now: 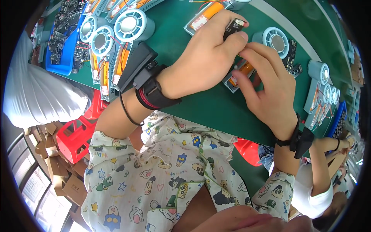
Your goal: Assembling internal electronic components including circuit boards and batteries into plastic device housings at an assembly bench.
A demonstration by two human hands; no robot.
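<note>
My left hand (203, 58) is closed, with a small black circuit board (234, 27) pinched between its thumb and fingers. Beside it, my right hand (270, 87) curves over a light-blue fan casing (233, 87) that has an orange battery (247, 69) in its open handle. The right thumb stands apart from the other fingers, whose tips come close to the left thumb. Part of the casing is hidden under this hand. Its round ribbed head (276, 41) shows beyond the right fingers. Farther off, another casing with an orange battery (210, 12) lies past my left hand.
Several light-blue fan casings (131, 25) with batteries and wires lie at left on the green table (193, 106). A blue bin (60, 69) there holds black circuit boards. Loose boards (291, 54) and more casings (319, 73) sit at right. Co-workers are on both sides; red stools (73, 141) stand below.
</note>
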